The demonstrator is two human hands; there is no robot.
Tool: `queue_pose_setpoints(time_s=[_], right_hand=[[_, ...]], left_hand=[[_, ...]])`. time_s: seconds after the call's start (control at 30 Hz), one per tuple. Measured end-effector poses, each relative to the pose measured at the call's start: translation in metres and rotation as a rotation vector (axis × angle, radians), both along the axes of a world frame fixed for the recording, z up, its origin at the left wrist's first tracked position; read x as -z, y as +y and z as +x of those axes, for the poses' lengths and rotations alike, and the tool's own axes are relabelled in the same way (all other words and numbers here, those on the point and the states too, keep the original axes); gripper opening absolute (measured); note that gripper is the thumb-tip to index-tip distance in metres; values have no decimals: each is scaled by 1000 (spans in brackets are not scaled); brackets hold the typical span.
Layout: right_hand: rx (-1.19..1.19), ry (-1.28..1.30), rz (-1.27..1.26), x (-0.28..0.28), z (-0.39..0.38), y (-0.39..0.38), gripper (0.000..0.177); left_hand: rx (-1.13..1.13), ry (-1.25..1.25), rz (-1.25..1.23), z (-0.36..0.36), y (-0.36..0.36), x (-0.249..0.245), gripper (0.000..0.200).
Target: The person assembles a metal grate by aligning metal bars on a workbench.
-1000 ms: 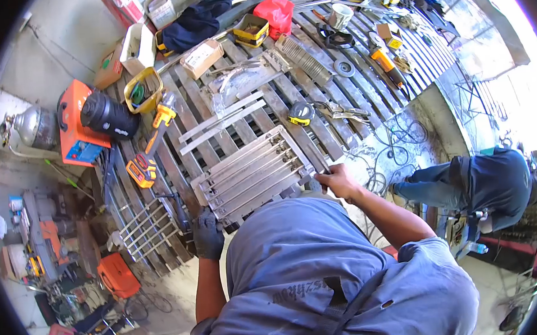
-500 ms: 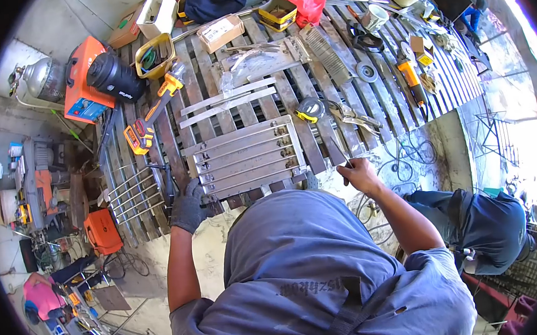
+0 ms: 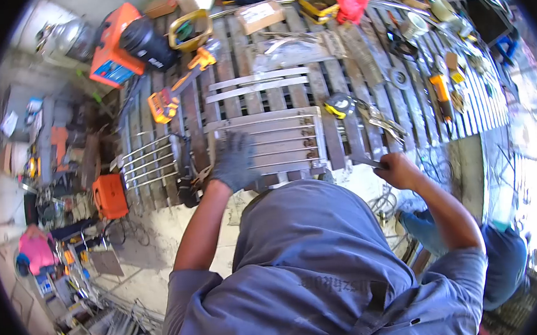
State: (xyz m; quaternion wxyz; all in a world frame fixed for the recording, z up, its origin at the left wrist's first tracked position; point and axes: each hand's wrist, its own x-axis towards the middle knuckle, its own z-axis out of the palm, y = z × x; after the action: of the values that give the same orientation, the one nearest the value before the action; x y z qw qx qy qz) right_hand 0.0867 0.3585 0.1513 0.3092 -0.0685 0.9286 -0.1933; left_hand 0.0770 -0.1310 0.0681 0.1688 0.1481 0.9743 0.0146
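My left hand (image 3: 235, 162), in a dark grey glove, lies over the left end of a flat metal jig plate (image 3: 274, 156) with several thin rods across it. Its fingers are spread and slightly blurred. Bare and closed, my right hand (image 3: 399, 171) grips a thin, flat metal tool (image 3: 366, 160) pointing left at the bench's front edge; its exact kind does not show. Beyond the plate are two flat metal strips (image 3: 257, 88). A yellow-and-black tape measure (image 3: 340, 105) and metal locking pliers (image 3: 382, 123) lie to its right.
The slatted metal bench (image 3: 337, 147) carries a yellow cordless tool (image 3: 163, 106), a yellow grinder (image 3: 442, 93) and several bins and boxes. More rods (image 3: 150, 163) lie at left. An orange welding machine (image 3: 111, 48) stands back left. A person (image 3: 502, 257) bends low at right.
My left hand has moved from the plate's left edge rightward onto its rods, fingers spreading. The right hand still holds the flat tool, now pointing left. The camera view has shifted.
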Motion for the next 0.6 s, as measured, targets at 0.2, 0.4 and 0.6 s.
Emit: queue_pose_setpoints(time_s=[0.2,0.4,0.6], right_hand=[[309,20,-222,43,33,-8,37],[384,-60,-265,54,66,-18,37],[413,20,-239,53,65,-7,35]], left_hand=[[102,-94,-18,-23,32,13,112],[157,-173,-7,-52,59,-1,117],[133,-121,-62,-49,90,14,126]])
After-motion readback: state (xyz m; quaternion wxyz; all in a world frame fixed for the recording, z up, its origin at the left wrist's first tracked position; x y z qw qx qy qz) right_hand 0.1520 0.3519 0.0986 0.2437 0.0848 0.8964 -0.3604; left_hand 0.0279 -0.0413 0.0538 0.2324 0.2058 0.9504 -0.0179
